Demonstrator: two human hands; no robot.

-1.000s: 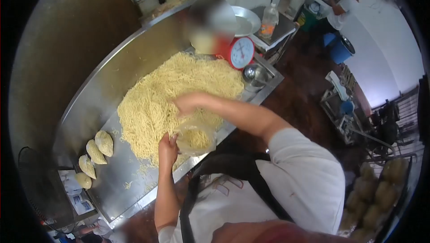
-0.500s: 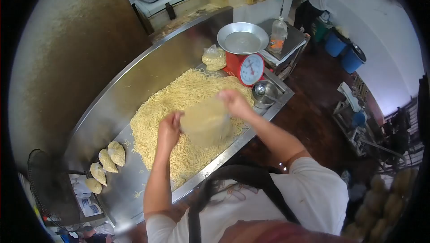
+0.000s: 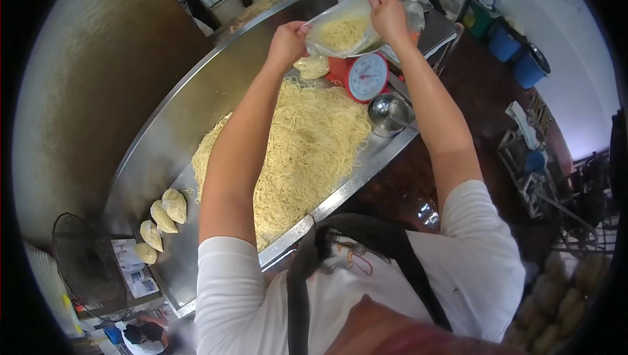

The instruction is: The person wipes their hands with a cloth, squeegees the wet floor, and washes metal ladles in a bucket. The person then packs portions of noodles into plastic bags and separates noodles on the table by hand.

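Observation:
A clear plastic bag (image 3: 343, 33) with yellow noodles inside is over the pan of the red dial scale (image 3: 367, 77). Its left edge is pinched by my left hand (image 3: 288, 43), its right edge by my right hand (image 3: 388, 16). The bag hides most of the pan. Below my arms, a large heap of loose noodles (image 3: 307, 149) lies on the metal table (image 3: 190, 250). A filled bag (image 3: 312, 67) sits beside the scale, and several more filled bags (image 3: 174, 206) lie at the table's left end.
Right of the scale stands a metal bowl (image 3: 388, 114). A plastic bottle (image 3: 414, 16) is behind my right hand. Blue bins (image 3: 530, 67) stand at the right, a fan (image 3: 88, 266) at the lower left. Another person (image 3: 145, 338) is at the bottom left.
Both hands have moved up and away from the noodle heap, carrying the noodle bag to the scale pan. Earlier my right hand was in the heap while my left hand held the bag.

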